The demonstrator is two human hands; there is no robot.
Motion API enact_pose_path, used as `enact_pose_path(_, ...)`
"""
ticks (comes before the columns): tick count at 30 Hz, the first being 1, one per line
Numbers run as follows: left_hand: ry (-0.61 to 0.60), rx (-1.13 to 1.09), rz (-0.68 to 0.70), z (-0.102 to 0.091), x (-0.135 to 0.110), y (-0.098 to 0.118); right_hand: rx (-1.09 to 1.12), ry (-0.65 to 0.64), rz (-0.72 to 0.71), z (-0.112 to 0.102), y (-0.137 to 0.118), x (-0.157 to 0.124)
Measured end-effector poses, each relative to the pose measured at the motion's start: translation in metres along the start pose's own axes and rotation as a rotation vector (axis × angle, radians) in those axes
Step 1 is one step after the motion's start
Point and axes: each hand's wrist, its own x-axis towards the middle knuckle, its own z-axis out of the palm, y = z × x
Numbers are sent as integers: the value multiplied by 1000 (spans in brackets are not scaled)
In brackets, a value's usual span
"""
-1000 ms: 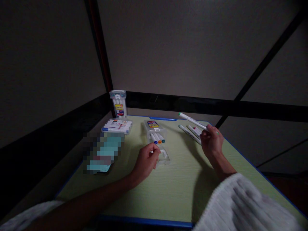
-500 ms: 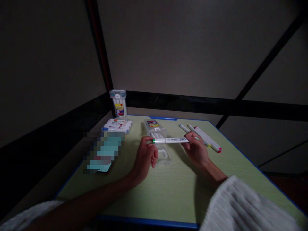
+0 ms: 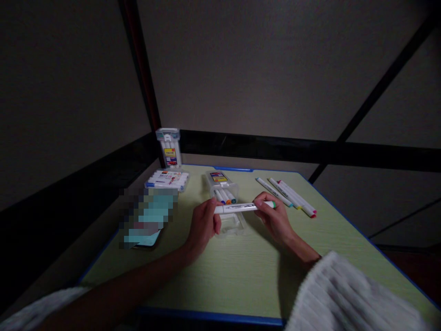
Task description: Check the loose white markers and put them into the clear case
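A white marker (image 3: pixel 237 208) with a green end lies level between my two hands above the table. My left hand (image 3: pixel 203 225) is closed on its left end, thumb and fingers covering the tip. On the other side, my right hand (image 3: pixel 274 218) pinches the barrel close to the green end. Just beyond the marker, a clear plastic marker case (image 3: pixel 222 184) lies on its side with its mouth towards me. Several markers with blue, orange and dark green ends show inside it. The case's clear lid (image 3: pixel 237 226) hangs open on the table, partly hidden below the marker.
Several loose markers (image 3: pixel 292 193) lie to the right. At the back left a filled marker case (image 3: pixel 170 147) stands upright, with a flat marker pack (image 3: pixel 167 178) before it. A phone with a blurred screen (image 3: pixel 151 220) rests on the left of the green table (image 3: pixel 220 280). Walls stand behind.
My left fingers have closed over the marker's left end, hiding the green there. The marker has dropped slightly towards me, and the ends of the markers in the case now show.
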Motion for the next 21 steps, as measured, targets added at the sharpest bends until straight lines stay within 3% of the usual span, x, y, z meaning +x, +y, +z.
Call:
enact_pose_path(6, 43, 27, 6, 2, 2, -2, 45, 12, -3, 2, 0, 0)
enact_pose_path(21, 2, 8, -36, 4, 2, -2, -27, 72, 37, 0, 4, 3)
